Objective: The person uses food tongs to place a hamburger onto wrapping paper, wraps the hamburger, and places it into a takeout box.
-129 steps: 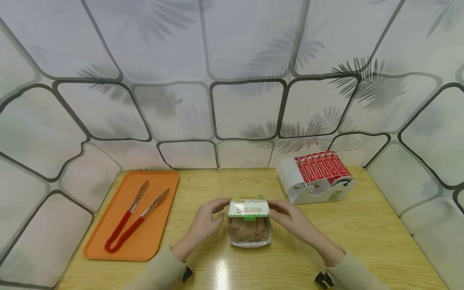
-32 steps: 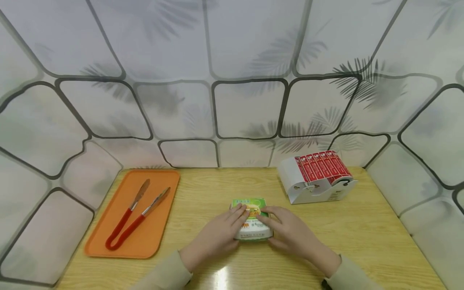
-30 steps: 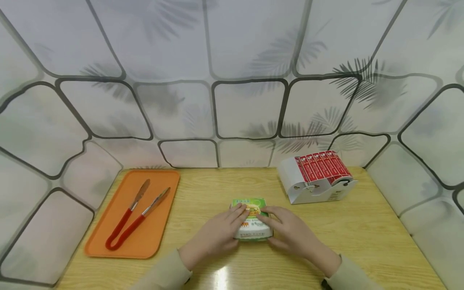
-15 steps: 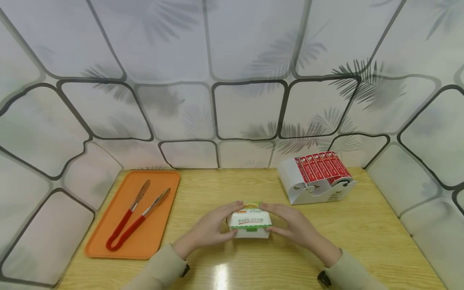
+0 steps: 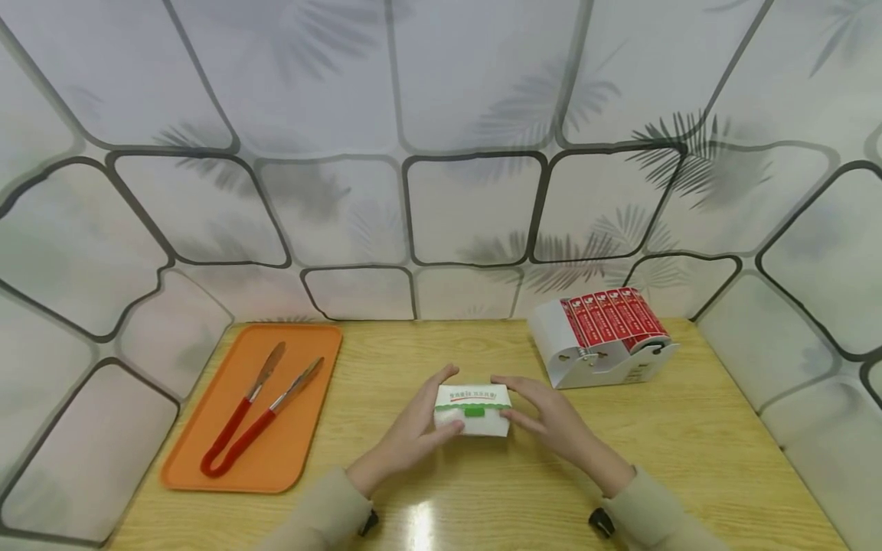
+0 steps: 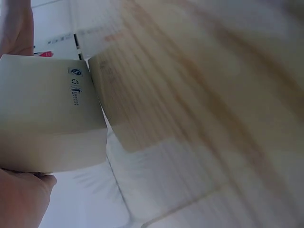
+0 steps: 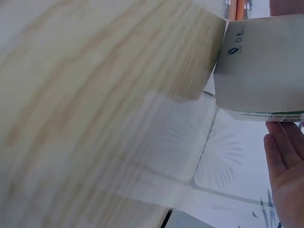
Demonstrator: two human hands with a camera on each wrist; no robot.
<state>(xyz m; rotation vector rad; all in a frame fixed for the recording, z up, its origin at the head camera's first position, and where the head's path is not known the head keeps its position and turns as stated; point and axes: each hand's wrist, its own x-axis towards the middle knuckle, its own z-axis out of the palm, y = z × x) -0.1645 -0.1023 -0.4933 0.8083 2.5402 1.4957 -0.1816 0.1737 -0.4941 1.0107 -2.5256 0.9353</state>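
A white burger box [image 5: 472, 409] with a green trim line and a green front tab is closed in front of me. It is tipped back, so its front faces the head camera and its top is out of sight. My left hand [image 5: 413, 425] grips its left side, thumb across the front. The right hand [image 5: 554, 425] holds the other side, thumb by the green line and fingers reaching behind. Beneath, the left wrist view shows the box's plain underside [image 6: 38, 95] with small printed marks. The right wrist view shows the right fingers [image 7: 285, 145] against the box.
On the left of the wooden table [image 5: 413, 344] lies an orange tray [image 5: 186, 459] bearing red-handled tongs [image 5: 237, 444]. A white holder [image 5: 558, 344] with several red-faced packs [image 5: 613, 314] stands at the back right. Patterned walls [image 5: 468, 207] enclose three sides.
The lid, open with a brown patterned thing showing inside, came down. Both hands rested on the closed box's top, then moved to its sides. The box has since tipped backward.
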